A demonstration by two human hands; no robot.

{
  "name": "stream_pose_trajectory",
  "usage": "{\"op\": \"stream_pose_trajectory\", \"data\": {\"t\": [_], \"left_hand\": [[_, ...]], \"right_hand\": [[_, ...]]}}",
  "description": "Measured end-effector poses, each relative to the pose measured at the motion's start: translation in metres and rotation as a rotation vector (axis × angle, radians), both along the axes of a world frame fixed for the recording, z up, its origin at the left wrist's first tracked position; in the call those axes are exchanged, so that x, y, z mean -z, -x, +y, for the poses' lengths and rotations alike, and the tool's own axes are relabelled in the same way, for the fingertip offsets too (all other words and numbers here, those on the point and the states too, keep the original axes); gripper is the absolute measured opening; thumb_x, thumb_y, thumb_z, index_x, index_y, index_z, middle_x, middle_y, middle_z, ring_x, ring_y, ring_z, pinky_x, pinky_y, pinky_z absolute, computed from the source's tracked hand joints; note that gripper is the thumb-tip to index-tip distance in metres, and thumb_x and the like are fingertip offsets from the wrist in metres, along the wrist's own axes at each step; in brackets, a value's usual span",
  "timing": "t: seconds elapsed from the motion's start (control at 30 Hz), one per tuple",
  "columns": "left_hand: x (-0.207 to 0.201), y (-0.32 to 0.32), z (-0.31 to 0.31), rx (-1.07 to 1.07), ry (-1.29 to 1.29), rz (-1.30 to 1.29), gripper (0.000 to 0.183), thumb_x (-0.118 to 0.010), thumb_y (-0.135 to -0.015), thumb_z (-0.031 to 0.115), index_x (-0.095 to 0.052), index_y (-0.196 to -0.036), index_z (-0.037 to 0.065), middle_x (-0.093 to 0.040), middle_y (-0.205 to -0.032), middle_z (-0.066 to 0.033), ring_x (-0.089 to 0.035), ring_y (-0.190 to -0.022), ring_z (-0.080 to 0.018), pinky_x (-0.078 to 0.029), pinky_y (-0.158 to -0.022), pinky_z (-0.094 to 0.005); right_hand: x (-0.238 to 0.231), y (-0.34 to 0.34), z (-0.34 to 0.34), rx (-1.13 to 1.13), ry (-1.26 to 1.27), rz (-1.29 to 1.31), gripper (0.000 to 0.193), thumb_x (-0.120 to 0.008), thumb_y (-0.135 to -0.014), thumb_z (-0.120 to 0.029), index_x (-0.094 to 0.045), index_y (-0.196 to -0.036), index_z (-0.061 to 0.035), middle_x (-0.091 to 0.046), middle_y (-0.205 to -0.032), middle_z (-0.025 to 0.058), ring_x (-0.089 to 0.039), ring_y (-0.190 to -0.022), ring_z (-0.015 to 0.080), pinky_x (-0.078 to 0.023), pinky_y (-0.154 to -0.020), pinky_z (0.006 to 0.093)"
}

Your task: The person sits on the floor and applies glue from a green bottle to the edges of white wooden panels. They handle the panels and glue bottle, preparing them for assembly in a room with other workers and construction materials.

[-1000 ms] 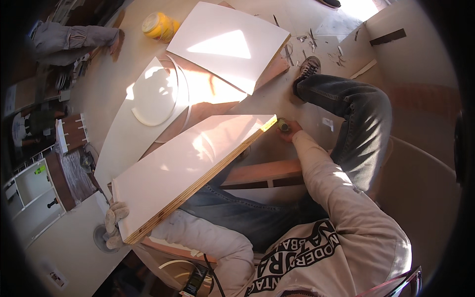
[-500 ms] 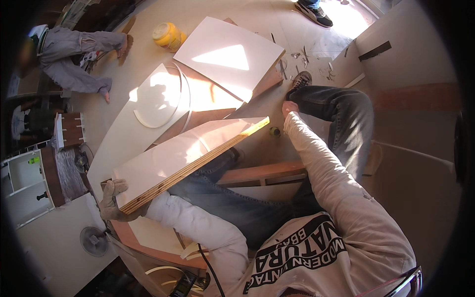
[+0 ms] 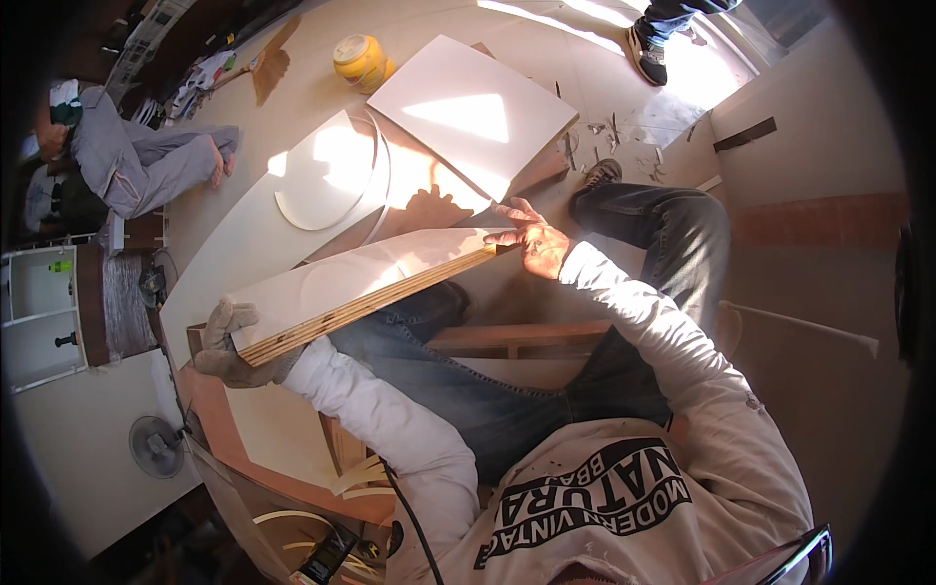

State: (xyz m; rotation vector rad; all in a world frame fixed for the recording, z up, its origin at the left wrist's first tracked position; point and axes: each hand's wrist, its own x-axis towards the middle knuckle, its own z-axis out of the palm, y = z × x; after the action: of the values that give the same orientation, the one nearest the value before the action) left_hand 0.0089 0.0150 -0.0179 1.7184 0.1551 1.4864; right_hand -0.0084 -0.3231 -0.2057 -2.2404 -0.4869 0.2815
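A long white-faced plywood panel (image 3: pixel 341 283) lies slantwise across my lap, its layered wood edge turned toward me. My left hand (image 3: pixel 230 343), in a grey work glove, is closed round the panel's left end. At the other, narrower end is my bare right hand (image 3: pixel 538 244). Its fingers are spread, with one digit lying over the tip of the panel and others raised behind it. Part of the contact at that tip is hidden.
Beyond the panel lie a white board (image 3: pixel 458 102), a curved strip (image 3: pixel 383 175) and a yellow tub (image 3: pixel 362 63). Thin scraps (image 3: pixel 624 136) litter the floor. Another person's legs (image 3: pixel 151 156) are at left, another's shoe (image 3: pixel 646 54) at top right. A fan (image 3: pixel 156 447) stands lower left.
My right hand has moved from my knee to the panel's right end, its fingers now spread. The left hand keeps its hold. The person at left has shifted their legs.
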Motion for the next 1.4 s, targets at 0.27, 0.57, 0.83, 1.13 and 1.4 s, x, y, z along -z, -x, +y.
{"op": "stream_pose_trajectory", "data": {"t": [0.27, 0.57, 0.83, 1.13, 1.4], "left_hand": [[0.002, -0.013, 0.0, 0.0, -0.166, -0.175, 0.073, -0.026, -0.1, 0.055, -0.06, -0.08, -0.006, -0.052, -0.052, -0.0067, -0.053, -0.05, -0.0157, -0.051, -0.056, -0.0281], [-0.007, -0.006, -0.011, 0.099, 0.014, -0.103, 0.064, -0.031, -0.098, 0.046, -0.061, -0.071, -0.004, -0.055, -0.053, -0.0088, -0.056, -0.048, -0.0205, -0.054, -0.059, -0.0373], [-0.002, -0.007, -0.003, 0.13, -0.063, -0.108, 0.064, -0.03, -0.1, 0.054, -0.053, -0.08, -0.001, -0.055, -0.059, -0.008, -0.052, -0.049, -0.0156, -0.05, -0.055, -0.0324], [-0.008, -0.007, 0.009, -0.033, 0.19, -0.069, 0.078, -0.037, -0.093, 0.064, -0.064, -0.072, -0.006, -0.055, -0.055, -0.0092, -0.053, -0.051, -0.0196, -0.049, -0.054, -0.0321], [-0.008, -0.028, 0.052, -0.224, 0.387, 0.075, 0.074, -0.04, -0.093, 0.061, -0.067, -0.076, -0.005, -0.061, -0.062, -0.0129, -0.06, -0.061, -0.022, -0.052, -0.057, -0.0382]], "right_hand": [[-0.017, 0.006, 0.014, -0.014, -0.025, 0.006, 0.071, -0.044, -0.07, 0.011, -0.066, -0.12, -0.0342, -0.032, -0.154, 0.0095, -0.016, -0.145, 0.0403, -0.028, -0.114, 0.0539], [-0.046, 0.009, 0.018, -0.066, -0.193, 0.12, 0.075, -0.044, -0.067, 0.013, -0.065, -0.123, -0.0328, -0.034, -0.153, 0.0115, -0.022, -0.145, 0.0323, -0.03, -0.115, 0.0443], [-0.068, 0.006, 0.021, -0.136, -0.555, 0.101, 0.07, -0.039, -0.063, 0.016, -0.07, -0.115, -0.021, -0.038, -0.151, 0.013, -0.028, -0.142, 0.0294, -0.032, -0.112, 0.0386], [-0.013, -0.033, -0.061, 0.647, -0.907, 0.56, 0.062, -0.036, -0.063, 0.013, -0.07, -0.111, -0.0053, -0.069, -0.109, 0.0105, -0.059, -0.101, 0.0191, -0.043, -0.094, 0.0255], [0.057, -0.023, -0.02, 0.797, -1.411, 0.924, 0.07, -0.038, -0.069, 0.014, -0.049, -0.136, -0.0046, -0.046, -0.141, 0.0138, -0.037, -0.133, 0.0335, -0.026, -0.113, 0.0526]]}}
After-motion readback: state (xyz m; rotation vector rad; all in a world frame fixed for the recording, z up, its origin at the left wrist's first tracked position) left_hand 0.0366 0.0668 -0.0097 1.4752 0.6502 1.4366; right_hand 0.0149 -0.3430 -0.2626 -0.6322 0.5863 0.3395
